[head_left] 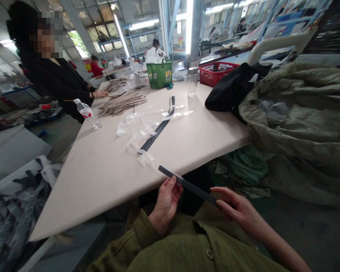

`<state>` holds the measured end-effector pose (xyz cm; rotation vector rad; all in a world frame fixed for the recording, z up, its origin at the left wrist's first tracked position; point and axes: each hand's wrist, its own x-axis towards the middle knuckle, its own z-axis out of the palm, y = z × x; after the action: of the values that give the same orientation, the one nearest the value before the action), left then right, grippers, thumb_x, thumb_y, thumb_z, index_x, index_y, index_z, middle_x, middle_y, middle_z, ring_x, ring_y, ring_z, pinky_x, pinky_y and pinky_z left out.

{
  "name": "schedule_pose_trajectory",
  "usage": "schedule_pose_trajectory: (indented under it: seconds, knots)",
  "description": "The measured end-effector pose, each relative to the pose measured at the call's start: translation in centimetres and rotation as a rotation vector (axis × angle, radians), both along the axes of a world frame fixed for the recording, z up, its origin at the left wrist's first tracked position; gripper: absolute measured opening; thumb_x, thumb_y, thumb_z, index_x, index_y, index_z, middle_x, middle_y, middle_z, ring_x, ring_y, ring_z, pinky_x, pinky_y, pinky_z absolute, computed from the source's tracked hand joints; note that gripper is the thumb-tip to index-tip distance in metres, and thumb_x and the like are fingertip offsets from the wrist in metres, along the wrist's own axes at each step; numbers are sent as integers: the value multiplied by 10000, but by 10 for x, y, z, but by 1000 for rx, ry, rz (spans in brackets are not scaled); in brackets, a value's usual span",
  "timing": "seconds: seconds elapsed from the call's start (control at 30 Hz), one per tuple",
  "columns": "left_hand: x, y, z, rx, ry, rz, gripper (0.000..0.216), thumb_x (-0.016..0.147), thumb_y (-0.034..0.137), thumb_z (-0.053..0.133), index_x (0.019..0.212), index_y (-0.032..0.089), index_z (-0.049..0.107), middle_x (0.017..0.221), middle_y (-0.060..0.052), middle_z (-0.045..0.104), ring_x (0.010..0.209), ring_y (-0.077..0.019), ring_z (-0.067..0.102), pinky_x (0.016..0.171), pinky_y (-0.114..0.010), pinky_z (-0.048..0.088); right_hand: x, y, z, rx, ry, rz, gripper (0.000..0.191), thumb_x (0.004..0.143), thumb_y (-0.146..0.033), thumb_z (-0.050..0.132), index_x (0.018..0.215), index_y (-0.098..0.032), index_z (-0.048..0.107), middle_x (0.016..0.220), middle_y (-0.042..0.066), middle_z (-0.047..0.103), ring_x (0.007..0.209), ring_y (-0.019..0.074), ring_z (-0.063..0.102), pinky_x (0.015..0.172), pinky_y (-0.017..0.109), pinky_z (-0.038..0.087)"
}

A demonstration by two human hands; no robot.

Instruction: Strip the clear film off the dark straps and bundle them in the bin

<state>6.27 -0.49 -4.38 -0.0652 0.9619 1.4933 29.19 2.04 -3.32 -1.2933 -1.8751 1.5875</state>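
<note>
Dark strip (197, 191) | left fingers (172, 182), right fingers (226, 207) clamped on it | right end hidden

Bare-handed operator, olive-green top (172, 253), matte cloth, soft creases across the front. Front edge (205, 234) showed as a darker fold line; one round button (209, 254) next to it, close to the garment's own green, rim slightly raised, centre detail too blurred to read. Left sleeve (121, 241) was long, same green, loose and wrinkled, ended in a cuff (147, 226) near the wrist, one corner standing off. Left hand (166, 202) ungloved. Right hand (238, 207) ungloved too, right forearm (280, 241) uncovered as far as the frame edge. Fingers (172, 182) slim, thumb tips rounded.
</note>
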Motion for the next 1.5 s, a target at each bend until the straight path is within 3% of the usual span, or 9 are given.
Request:
schedule_pose_trajectory:
  seconds: [0.13, 0.3, 0.4, 0.57, 0.8, 0.93, 1.07, 1.23, 1.5]
  knots:
    - [13, -10, -10, -28, 4, -114, 246, 687, 272, 845, 830, 144, 691, 812, -23, 700, 711, -100, 641, 636, -197, 504, -25, 5, -16, 35, 50, -21, 431, 910, -443, 509, 1259, -190, 508, 704, -10, 600, 504, 128, 528, 485, 254, 434]
    - [22, -14, -9, 41, 81, -209, 286, 693, 316, 840, 880, 136, 718, 852, -48, 702, 735, -107, 635, 652, -200, 485, -57, 21, -11, 70, 125, 36, 448, 904, -404, 505, 1298, -190, 492, 748, -13, 599, 531, 122, 551, 521, 251, 455]
    - [21, -11, -9, 24, 110, -169, 300, 658, 326, 862, 836, 133, 715, 813, -37, 690, 716, -99, 618, 653, -195, 475, -26, 18, -16, -19, 80, 122, 453, 899, -443, 525, 1278, -194, 514, 798, 7, 623, 627, 147, 590, 591, 262, 479]
    - [25, -10, -17, -11, 128, -258, 359, 603, 351, 888, 818, 117, 721, 769, -35, 678, 690, -93, 597, 642, -195, 454, 42, -2, -52, -79, -86, 74, 431, 896, -568, 493, 873, -168, 652, 681, 11, 572, 626, 151, 533, 590, 254, 430]
    - [56, -11, -29, 23, 210, -627, 374, 616, 373, 856, 834, 92, 742, 732, -41, 655, 635, -88, 558, 622, -208, 400, 19, -18, -45, 92, -93, -78, 445, 900, -564, 478, 773, -165, 631, 658, 12, 565, 613, 147, 515, 585, 242, 417]
    - [73, -5, -38, 69, 302, -822, 330, 644, 366, 815, 820, 94, 750, 688, -31, 646, 589, -86, 523, 606, -222, 378, 45, -45, -47, 90, -66, -68, 431, 922, -557, 457, 860, -177, 649, 738, 30, 632, 667, 158, 573, 620, 230, 448]
    - [92, 2, -45, 114, 314, -870, 352, 634, 384, 801, 833, 97, 760, 697, -40, 661, 597, -99, 529, 622, -240, 392, 83, -85, -65, 29, -77, -236, 457, 898, -596, 478, 805, -180, 644, 696, 26, 623, 627, 153, 569, 583, 211, 447]
    - [113, 4, -44, 78, 329, -1004, 347, 595, 375, 803, 795, 95, 759, 659, -30, 642, 571, -100, 519, 605, -246, 380, 71, -84, -68, 83, -66, -335, 459, 892, -595, 496, 800, -172, 649, 654, 12, 587, 599, 140, 541, 567, 202, 434]
    - [116, 5, -42, 92, 395, -901, 365, 576, 407, 811, 732, 86, 736, 600, -15, 598, 547, -92, 460, 563, -241, 326, 86, -96, -78, 103, -54, -381, 452, 898, -583, 491, 763, -184, 654, 645, 11, 594, 587, 137, 544, 568, 200, 431]
